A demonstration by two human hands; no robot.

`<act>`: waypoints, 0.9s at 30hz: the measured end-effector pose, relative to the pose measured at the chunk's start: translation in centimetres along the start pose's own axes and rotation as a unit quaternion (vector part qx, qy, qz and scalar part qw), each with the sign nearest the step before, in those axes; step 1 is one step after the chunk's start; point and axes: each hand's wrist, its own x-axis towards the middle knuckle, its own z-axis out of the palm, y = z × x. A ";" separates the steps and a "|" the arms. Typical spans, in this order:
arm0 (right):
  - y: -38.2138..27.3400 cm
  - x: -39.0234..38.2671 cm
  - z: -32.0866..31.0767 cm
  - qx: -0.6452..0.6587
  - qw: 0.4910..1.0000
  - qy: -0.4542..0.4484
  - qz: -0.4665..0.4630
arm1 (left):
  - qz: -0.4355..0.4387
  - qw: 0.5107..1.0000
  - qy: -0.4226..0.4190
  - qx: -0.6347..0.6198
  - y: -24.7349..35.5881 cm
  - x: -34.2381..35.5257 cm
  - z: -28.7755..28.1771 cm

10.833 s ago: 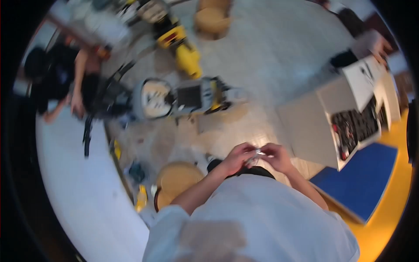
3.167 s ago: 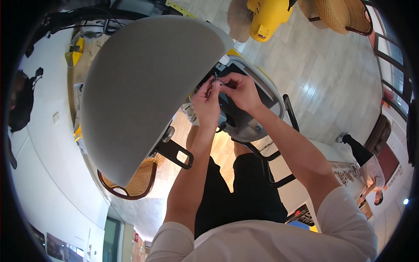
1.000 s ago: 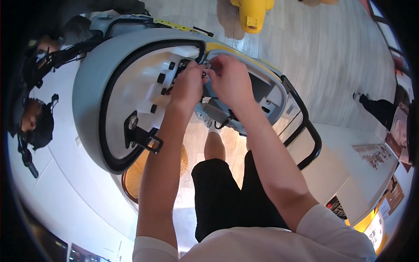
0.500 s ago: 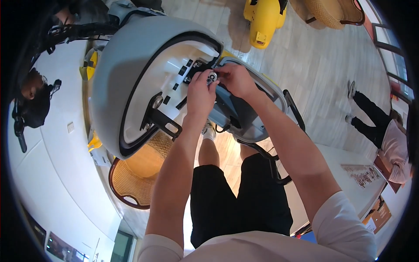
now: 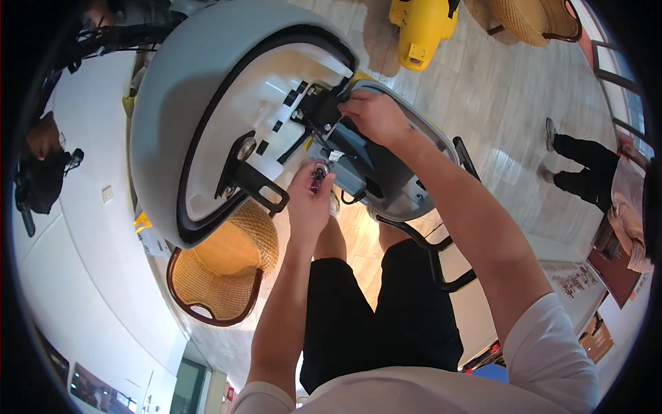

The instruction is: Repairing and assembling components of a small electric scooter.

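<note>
The grey seat (image 5: pixel 162 131) stands tipped up with its white underside (image 5: pixel 234 114) bared, and the storage compartment (image 5: pixel 400 203) beside it lies open, so getting access looks done; the black hinge bracket (image 5: pixel 321 107) is still fitted where seat and compartment meet, and work there seems unfinished, though how tightly its fasteners sit is too small to tell. The left hand (image 5: pixel 308 200) has its grip curled closed around a shiny metal tool (image 5: pixel 319 172), held by the compartment's near rim, apart from the bracket and just below a small white tag (image 5: pixel 336 156). The right hand (image 5: pixel 376 117) has its fingertips drawn together at the bracket's right edge; whether that grip pinches a small part cannot be told. Room at the joint looks tight, between the seat's black-lined edge and the compartment wall. A black latch arm (image 5: pixel 252 178) juts out just beside the left hand, and a black rail (image 5: pixel 436 268) curves near the right forearm; farther right, the floor (image 5: pixel 503 117) gives wider room, with a yellow shell (image 5: pixel 422 34) lying beyond the compartment
</note>
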 end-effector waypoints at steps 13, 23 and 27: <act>-1.2 2.0 -2.1 -0.193 0.963 -0.112 -0.151 | 0.002 0.999 0.011 0.049 -0.9 -2.4 -1.1; -2.0 3.8 -0.5 -0.344 0.884 -0.196 -0.250 | -0.076 0.997 0.027 0.014 -3.3 -6.7 -2.3; -2.8 3.8 -0.2 -0.388 0.863 -0.246 -0.210 | -0.086 0.995 0.017 0.047 -3.5 -8.0 -2.5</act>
